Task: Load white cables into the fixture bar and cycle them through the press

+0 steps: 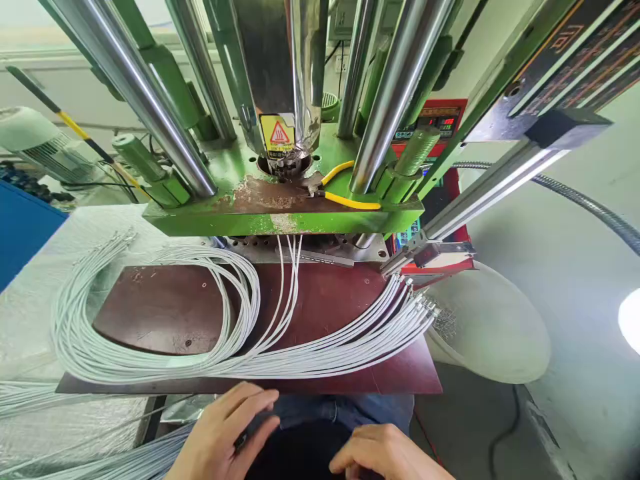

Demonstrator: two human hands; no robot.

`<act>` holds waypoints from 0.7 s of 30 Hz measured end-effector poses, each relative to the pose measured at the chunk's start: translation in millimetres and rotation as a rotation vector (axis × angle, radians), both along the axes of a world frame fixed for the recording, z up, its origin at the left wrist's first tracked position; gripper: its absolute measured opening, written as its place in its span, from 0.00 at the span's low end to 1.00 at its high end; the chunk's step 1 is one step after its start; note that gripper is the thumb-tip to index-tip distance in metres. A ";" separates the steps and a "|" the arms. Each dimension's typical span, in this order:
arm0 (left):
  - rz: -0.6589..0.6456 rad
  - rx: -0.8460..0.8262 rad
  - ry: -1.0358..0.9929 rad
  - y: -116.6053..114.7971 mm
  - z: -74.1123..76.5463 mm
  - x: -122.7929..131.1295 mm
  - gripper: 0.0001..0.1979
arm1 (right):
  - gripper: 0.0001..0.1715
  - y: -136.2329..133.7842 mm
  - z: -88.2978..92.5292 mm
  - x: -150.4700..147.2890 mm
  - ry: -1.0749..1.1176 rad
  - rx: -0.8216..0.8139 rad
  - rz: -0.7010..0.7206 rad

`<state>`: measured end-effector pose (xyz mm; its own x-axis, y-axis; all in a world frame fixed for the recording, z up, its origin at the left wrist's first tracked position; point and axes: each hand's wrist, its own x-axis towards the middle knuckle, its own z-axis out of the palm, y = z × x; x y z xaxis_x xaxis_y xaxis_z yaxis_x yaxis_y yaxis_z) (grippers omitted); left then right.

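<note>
My left hand (230,427) is held low in front of the brown board's near edge, thumb and bent fingers apart, with nothing visible between them. To the right, over my lap, my right hand (387,453) has its fingers loosely bent; I see nothing in it, and its underside is cut off by the frame. Beyond both hands a bundle of white cables (300,357) lies across the brown board (330,293), looped at the left, with metal ends fanned out at the right. Several cables (295,267) run up under the green press plate (295,223).
Yellow-handled pliers (350,200) lie on the press plate, beside the heated column with a warning label (277,135). A steel bar (330,260) rests beneath it. At right stand a white bucket (500,327) and a red control box (435,123). More cables (125,460) lie lower left.
</note>
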<state>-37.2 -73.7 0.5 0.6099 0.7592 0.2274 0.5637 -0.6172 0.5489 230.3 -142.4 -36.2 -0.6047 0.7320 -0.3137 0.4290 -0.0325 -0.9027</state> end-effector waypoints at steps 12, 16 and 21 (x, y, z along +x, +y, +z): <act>-0.006 0.452 0.196 2.9 -25.3 25.3 0.09 | 0.10 -0.1 12.9 -15.6 -0.017 0.130 -0.193; 0.036 0.431 0.244 -5.5 -27.5 30.5 0.11 | 0.09 -0.4 12.6 -13.6 -0.002 0.075 -0.252; 0.121 0.350 0.256 -16.7 -33.4 36.7 0.10 | 0.13 1.6 13.4 -10.9 -0.032 0.010 -0.221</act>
